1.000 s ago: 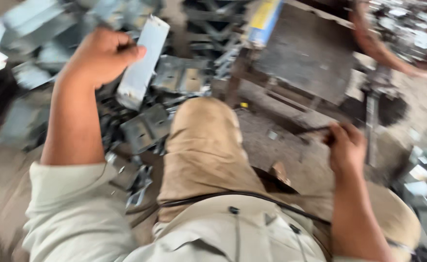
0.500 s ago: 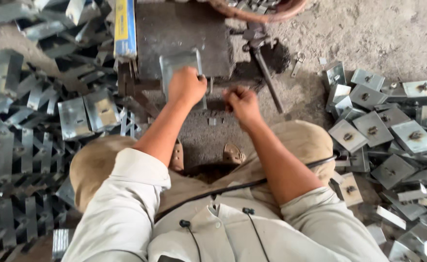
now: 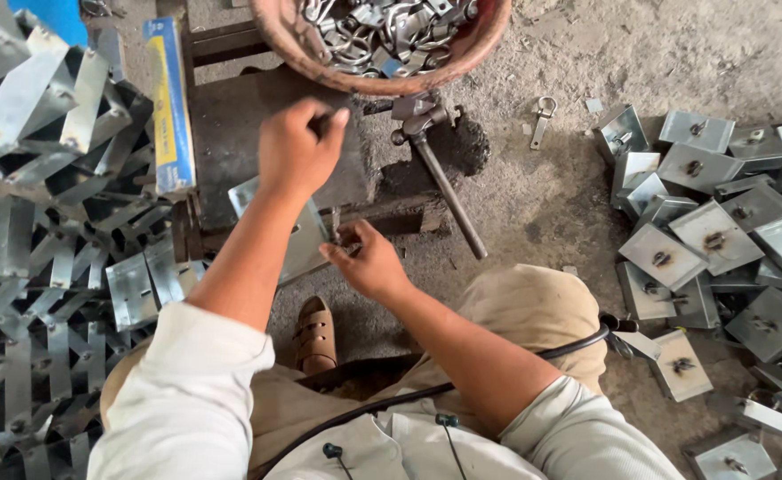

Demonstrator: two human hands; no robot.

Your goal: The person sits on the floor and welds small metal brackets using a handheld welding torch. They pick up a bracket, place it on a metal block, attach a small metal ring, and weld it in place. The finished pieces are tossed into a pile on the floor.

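Blue-yellow box [image 3: 169,105], bench's left edge

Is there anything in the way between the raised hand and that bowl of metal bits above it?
Nothing visible. The left hand hangs just below the bowl of metal rings, with only bare dark block between them. The lever tool lies off to the side.

A round bowl [image 3: 293,40] of metal rings sits at the top. Finished square plates [image 3: 720,240] lie heaped right; bent metal strips [image 3: 26,267] crowd left.
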